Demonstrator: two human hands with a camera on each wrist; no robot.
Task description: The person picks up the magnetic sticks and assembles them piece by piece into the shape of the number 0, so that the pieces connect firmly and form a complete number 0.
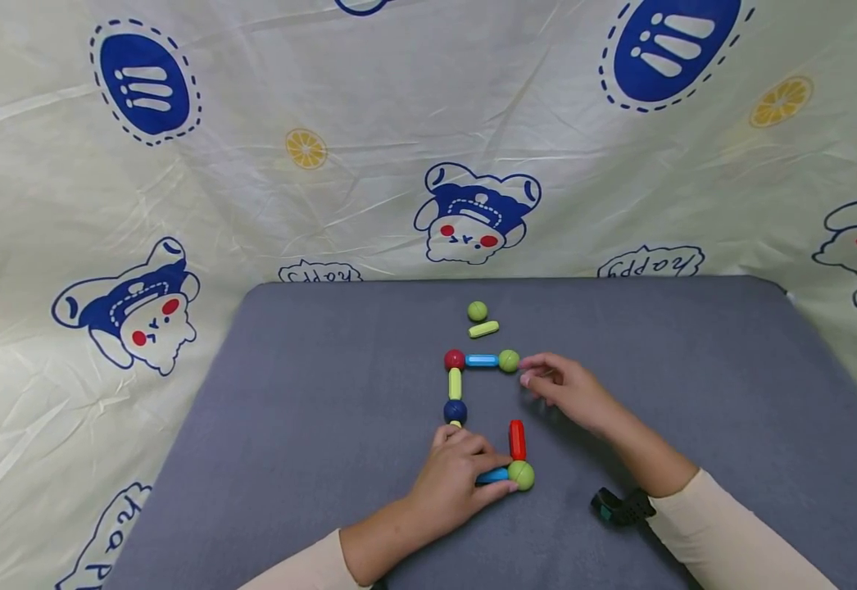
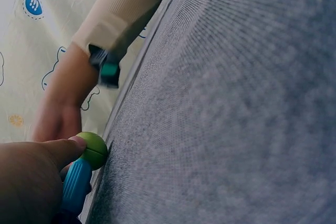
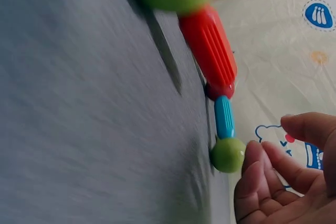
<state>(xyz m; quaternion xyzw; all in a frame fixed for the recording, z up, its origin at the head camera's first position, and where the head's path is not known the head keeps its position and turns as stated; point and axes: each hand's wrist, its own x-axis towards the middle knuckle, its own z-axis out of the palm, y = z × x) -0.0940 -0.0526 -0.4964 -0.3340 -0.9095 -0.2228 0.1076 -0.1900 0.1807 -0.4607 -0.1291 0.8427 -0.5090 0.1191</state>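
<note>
A chain of magnetic rods and balls lies on the grey mat. Its top row is a red ball, a blue rod and a green ball. A yellow-green rod and a dark blue ball run down from the red ball. My left hand grips a second blue rod, its thumb against a green ball that carries a red rod. My right hand hovers with relaxed fingers right beside the top green ball.
A loose green ball and a yellow-green rod lie behind the chain. A black wrist device sits on the right forearm. Printed cream cloth surrounds the mat on the back and sides.
</note>
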